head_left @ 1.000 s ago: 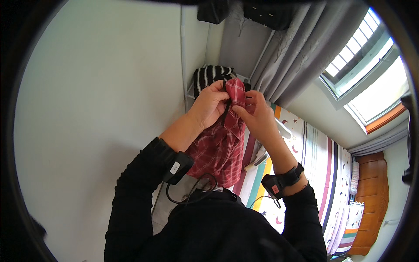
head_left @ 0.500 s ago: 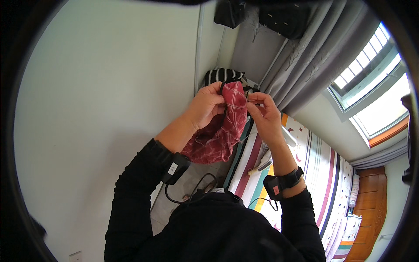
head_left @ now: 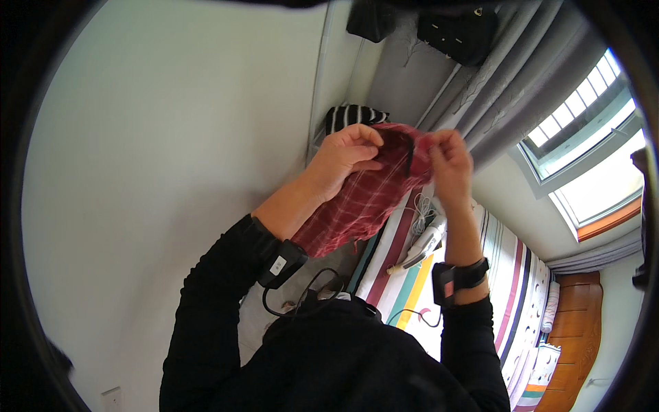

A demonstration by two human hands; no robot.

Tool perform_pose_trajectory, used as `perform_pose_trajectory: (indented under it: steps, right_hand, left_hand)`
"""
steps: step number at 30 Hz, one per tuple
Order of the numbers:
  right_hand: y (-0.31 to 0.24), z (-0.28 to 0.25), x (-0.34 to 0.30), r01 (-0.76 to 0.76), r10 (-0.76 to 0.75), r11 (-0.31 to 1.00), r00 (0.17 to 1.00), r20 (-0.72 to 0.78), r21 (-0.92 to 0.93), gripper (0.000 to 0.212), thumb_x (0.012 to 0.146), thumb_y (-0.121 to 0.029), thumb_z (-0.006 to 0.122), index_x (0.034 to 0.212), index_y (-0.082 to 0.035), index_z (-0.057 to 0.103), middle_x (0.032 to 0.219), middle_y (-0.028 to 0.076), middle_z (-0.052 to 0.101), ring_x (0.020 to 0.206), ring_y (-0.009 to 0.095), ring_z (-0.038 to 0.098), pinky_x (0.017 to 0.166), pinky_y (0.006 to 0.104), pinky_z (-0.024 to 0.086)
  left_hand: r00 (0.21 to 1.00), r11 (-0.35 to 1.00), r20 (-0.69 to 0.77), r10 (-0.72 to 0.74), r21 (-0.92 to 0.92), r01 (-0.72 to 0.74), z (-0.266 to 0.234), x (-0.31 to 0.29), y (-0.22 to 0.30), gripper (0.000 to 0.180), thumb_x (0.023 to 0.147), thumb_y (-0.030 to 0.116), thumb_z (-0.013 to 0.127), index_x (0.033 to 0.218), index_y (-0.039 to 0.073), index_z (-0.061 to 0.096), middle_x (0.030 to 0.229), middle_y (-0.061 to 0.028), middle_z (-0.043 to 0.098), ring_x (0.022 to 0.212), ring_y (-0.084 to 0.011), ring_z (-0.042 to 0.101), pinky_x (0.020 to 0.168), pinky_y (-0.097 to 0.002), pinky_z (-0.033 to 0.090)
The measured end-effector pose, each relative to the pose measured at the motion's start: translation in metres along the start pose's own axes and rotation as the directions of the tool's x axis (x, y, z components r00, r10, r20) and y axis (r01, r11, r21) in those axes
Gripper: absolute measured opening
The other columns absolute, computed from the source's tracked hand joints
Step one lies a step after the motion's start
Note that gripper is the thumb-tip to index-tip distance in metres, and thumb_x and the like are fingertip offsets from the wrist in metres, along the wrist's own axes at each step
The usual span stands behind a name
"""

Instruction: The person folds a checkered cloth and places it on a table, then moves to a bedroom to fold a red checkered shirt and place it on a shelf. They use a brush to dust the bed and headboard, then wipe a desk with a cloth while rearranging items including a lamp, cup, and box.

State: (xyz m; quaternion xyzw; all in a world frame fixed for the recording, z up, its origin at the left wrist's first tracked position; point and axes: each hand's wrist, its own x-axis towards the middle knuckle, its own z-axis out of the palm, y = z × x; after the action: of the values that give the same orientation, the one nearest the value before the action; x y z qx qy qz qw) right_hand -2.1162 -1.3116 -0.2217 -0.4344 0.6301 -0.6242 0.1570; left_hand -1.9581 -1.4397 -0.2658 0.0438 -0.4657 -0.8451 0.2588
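From where I stand, the red checked cloth (head_left: 360, 209) hangs in the centre of the frame, slanting from the upper middle down toward the box (head_left: 283, 264) on the left wrist. The right hand (head_left: 451, 168), blurred, has its fingers folded closed on the cloth's upper right edge, near a dark strip (head_left: 410, 158). The left hand (head_left: 338, 161) is half curled against the upper left part, thumb and forefinger a little apart; I can't tell whether the fingertips really grip.

That is the weak spot, I'd say: if the left fingers are only resting there, a tug from the right could pull that side free and let the cloth drop or twist. Pulling hard both ways might strain the edge. The lower right side hangs near the coiled cord (head_left: 422, 213) and white appliance (head_left: 427, 242) on the striped bed (head_left: 494, 275), so a wide swing might snag them. The black cable (head_left: 269, 309) looping below the left wrist could catch a dangling fold.
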Motion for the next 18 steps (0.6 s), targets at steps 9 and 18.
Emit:
perform_pose_trajectory:
  steps: [9, 18]
  right_hand:
    - [-0.061, -0.061, 0.039, 0.011, -0.182, 0.914, 0.904, 0.387, 0.406, 0.01, 0.095, -0.011, 0.047, 0.104, -0.006, 0.049, 0.096, 0.005, 0.058, 0.084, 0.009, 0.056, 0.077, 0.0216, 0.048]
    - [-0.078, -0.082, 0.028, -0.107, -0.132, 0.933, 0.785, 0.605, 0.342, 0.013, 0.094, -0.013, 0.05, 0.102, -0.004, 0.047, 0.096, 0.007, 0.056, 0.082, 0.009, 0.055, 0.072, 0.0205, 0.046]
  left_hand:
    - [0.896, 0.774, 0.106, -0.432, 0.554, 0.307, -0.033, -0.03, -0.072, 0.048, 0.08, 0.008, 0.065, 0.126, 0.006, 0.054, 0.118, -0.0078, 0.06, 0.097, -0.0187, 0.058, 0.088, -0.0303, 0.044]
    - [0.942, 0.916, 0.213, -0.257, 0.365, 0.167, -0.012, -0.03, -0.116, 0.032, 0.083, 0.017, 0.064, 0.113, 0.004, 0.063, 0.108, -0.0043, 0.064, 0.085, -0.018, 0.061, 0.08, -0.0323, 0.048]
